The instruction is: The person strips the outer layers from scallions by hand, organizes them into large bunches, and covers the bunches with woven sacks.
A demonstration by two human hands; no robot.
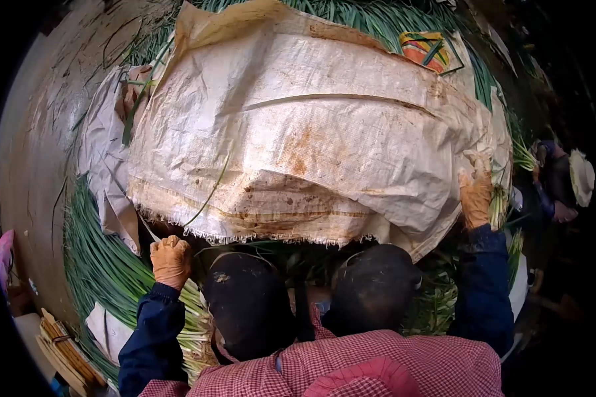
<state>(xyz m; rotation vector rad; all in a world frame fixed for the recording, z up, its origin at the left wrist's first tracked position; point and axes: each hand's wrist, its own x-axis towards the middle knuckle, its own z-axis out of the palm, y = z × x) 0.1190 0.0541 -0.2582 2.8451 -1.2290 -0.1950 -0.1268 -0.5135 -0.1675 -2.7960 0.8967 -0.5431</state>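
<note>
A large stained white woven sack (298, 139) lies spread over the pile in front of my knees, its frayed near edge hanging just before them. My left hand (171, 262), in a tan glove, is closed at the sack's near left corner. A thin pale strip (148, 229) runs from that corner into its fingers. My right hand (475, 192), gloved too, reaches forward at the sack's right side. Its fingers are apart and rest on the cloth; the tips blend into the sack. Long green onions (102, 238) lie beside my left arm, with white stems (193, 321) below.
More green onions (364, 20) stick out beyond the sack's far edge. A colourful printed bag (425, 51) lies at the far right. Bundled wooden slats (66, 351) lie at the lower left, beside wet floor (43, 145). Another person (556, 178) is at the right.
</note>
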